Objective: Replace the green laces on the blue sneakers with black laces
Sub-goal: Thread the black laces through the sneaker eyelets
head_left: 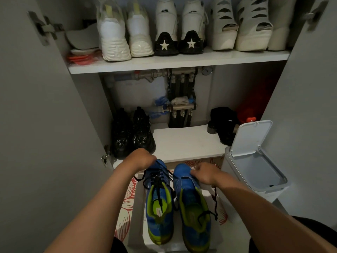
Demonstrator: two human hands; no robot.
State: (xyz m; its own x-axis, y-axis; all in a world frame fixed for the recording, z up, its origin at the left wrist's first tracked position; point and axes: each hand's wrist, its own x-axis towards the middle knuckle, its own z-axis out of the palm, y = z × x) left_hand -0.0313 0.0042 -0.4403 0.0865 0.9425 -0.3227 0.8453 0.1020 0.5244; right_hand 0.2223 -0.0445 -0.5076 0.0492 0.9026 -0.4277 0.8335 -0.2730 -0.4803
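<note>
Two blue mesh sneakers with green lining [193, 203] on a white cardboard box [135, 207], lengthwise near-to-far, toes far, left hand [144, 158] pinching the black lace [156, 181], right hand [205, 173] curled over right toe, open-lidded white plastic bin [226, 161] close right

No legible words or numbers. White stars mark the black heel patches [164, 45] of the white sneakers [166, 17], upper centre. Small white mark on the black cloth item [223, 115], right of centre: possibly lettering, unreadable.
</note>
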